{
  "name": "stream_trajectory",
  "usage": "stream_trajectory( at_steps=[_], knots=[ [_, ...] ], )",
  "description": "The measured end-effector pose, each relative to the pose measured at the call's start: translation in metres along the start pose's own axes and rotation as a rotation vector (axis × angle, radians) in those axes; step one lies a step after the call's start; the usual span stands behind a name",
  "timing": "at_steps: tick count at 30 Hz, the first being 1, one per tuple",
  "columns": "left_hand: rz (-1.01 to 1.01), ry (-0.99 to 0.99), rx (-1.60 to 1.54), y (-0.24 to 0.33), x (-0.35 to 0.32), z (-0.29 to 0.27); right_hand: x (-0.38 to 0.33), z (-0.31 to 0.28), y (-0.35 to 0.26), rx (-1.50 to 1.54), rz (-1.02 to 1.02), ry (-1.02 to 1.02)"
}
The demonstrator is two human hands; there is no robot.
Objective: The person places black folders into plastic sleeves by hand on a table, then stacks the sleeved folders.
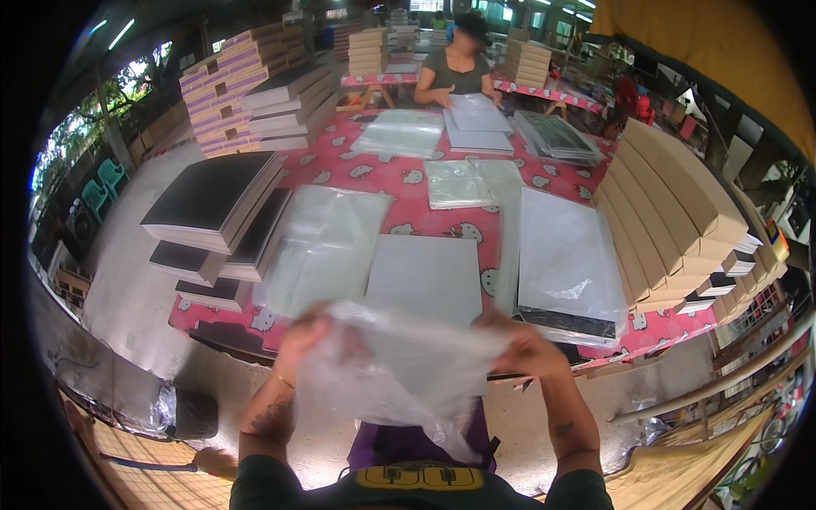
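Your left grip [308, 330] pinches the clear bag [395, 361] at its left edge, fingers pressed together though blurred; your right grip [520, 344] closes on its right edge, also blurred, so you cannot tell each finger's place; the bag stretches between them and droops toward your lap, in front of the bench [416, 221], its top hiding the near end of the grey board [425, 272]; flat bags [327, 242] lie just left of that board, a wrapped board [563, 255] to its right; black-topped books [212, 191] stand at far left, brown cartons [667, 217] at far right; a co-worker [455, 72] handles white sheets [478, 119] across from you.
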State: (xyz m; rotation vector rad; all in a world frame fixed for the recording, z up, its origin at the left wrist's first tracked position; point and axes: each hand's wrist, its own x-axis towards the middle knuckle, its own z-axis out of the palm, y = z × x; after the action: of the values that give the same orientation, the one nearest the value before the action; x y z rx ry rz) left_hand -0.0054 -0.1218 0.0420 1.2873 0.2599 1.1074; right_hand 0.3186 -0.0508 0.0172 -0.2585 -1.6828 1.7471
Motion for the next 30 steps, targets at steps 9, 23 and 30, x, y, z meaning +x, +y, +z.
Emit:
stream_trajectory(
  at_steps=[9, 23, 30],
  knots=[
    [0.002, 0.383, -0.458, -0.005, 0.001, 0.023, 0.002, -0.016, 0.037, -0.355, 0.035, -0.46],
    [-0.629, 0.153, 0.121, -0.063, -0.035, -0.015, -0.035, -0.009, 0.057, 0.869, -0.023, 0.238],
    [-0.482, 0.079, -0.215, -0.035, -0.055, -0.038, -0.081, -0.034, 0.102, 0.804, 0.419, 0.085]
  ],
)
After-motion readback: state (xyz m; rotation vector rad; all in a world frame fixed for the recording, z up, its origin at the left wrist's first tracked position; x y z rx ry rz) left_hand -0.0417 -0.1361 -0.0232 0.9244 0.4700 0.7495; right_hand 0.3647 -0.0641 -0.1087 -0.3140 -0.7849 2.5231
